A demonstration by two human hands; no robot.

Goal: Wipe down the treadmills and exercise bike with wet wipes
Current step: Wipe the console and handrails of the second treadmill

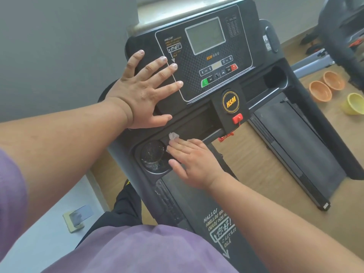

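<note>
Two hands: both are on one treadmill (262, 79), seen from the head camera looking down.
Left hand (143, 91): lies flat on the left part of the console (214, 62), fingers straight and spread wide, thumb pointing right along the console's near edge; it holds nothing.
Right hand (192, 160): palm down on the tray below the console, fingers straight and close together, pressing a wet wipe (173, 136) against the black plastic.
Wet wipe: small, white and crumpled; part of it pokes out beyond the fingertips, just right of the round cup holder (152, 154).
Cup holder: its bottom looks dusty or smeared.
Console: grey screen (205, 35) in the middle, a green button at near left of the button rows, a red one at right.
Safety key (237, 118): red, under the round HSM badge, with a red cord hanging to its near left.
Belt (299, 138): dark, running off to the right.
Floor at right: two orange bowls (327, 85) and a yellow bowl (354, 104) on wood.
Far right: another dark machine, only partly in view.
</note>
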